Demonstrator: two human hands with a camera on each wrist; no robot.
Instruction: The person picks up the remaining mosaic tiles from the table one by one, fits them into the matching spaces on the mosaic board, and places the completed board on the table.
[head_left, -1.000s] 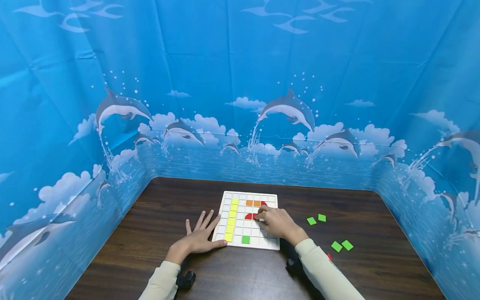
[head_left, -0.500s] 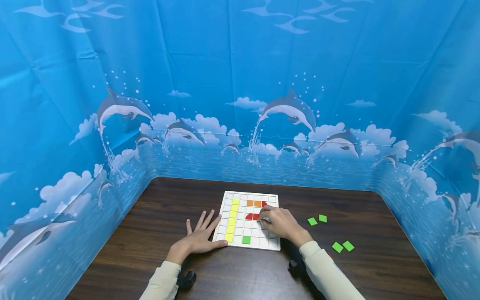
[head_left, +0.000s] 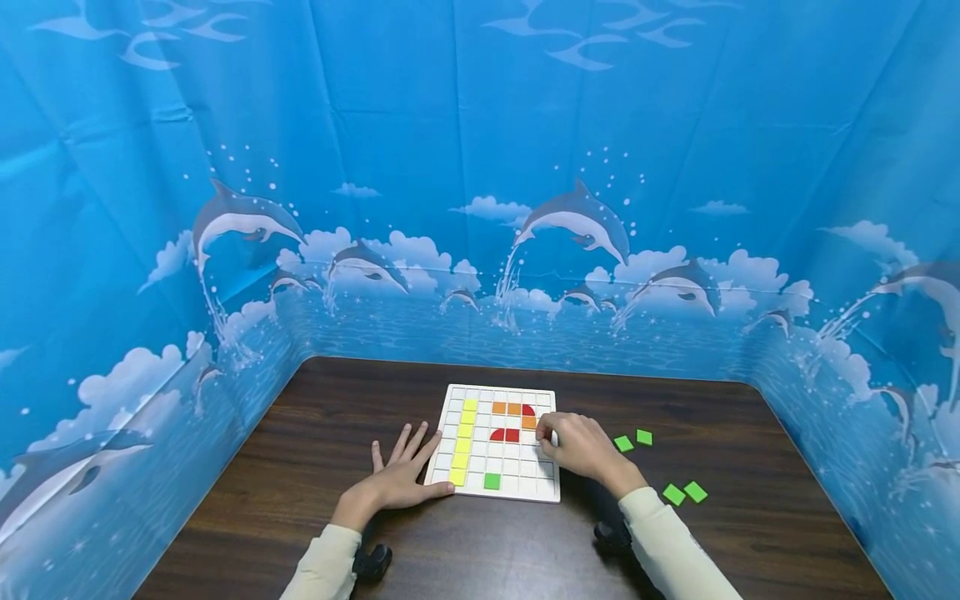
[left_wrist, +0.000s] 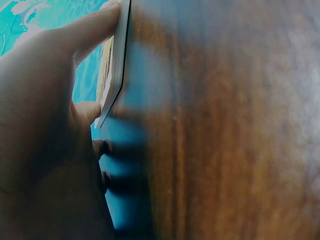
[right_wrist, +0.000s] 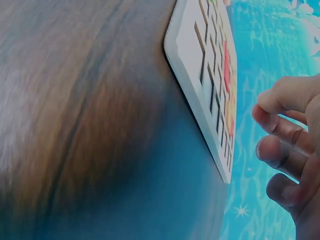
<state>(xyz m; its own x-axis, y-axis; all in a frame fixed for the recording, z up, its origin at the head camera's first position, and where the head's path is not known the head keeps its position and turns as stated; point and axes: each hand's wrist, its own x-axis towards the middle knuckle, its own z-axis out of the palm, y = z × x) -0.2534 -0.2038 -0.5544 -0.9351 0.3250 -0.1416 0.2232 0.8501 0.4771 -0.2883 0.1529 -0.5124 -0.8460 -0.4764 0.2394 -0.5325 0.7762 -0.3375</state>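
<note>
A white gridded board (head_left: 517, 492) lies on the table. My left hand (head_left: 401, 479) rests at its left edge with fingers spread, the thumb touching the lower left corner. Just above the board's right edge is my right hand (head_left: 577, 446); its fingers are loosely curled, and the right wrist view shows nothing between thumb and forefinger. Near the right hand's fingertips sits an orange square tile (head_left: 528, 422), under a red quarter-round tile (head_left: 528, 410). A rounded red tile (head_left: 497, 435) and a red square tile (head_left: 512, 435) lie side by side lower down.
On the board stand a column of yellow tiles (head_left: 465, 430), two orange tiles in the upper row (head_left: 506, 408) and a green tile (head_left: 492, 481). Several loose green tiles (head_left: 673, 494) lie on the dark table (head_left: 720, 433) to the right. A blue dolphin-print curtain (head_left: 420, 167) surrounds the table.
My right hand has let go of the orange tile and drawn back to the right, uncovering it. The right sleeve now covers a red piece seen earlier. My left hand has stayed put.
</note>
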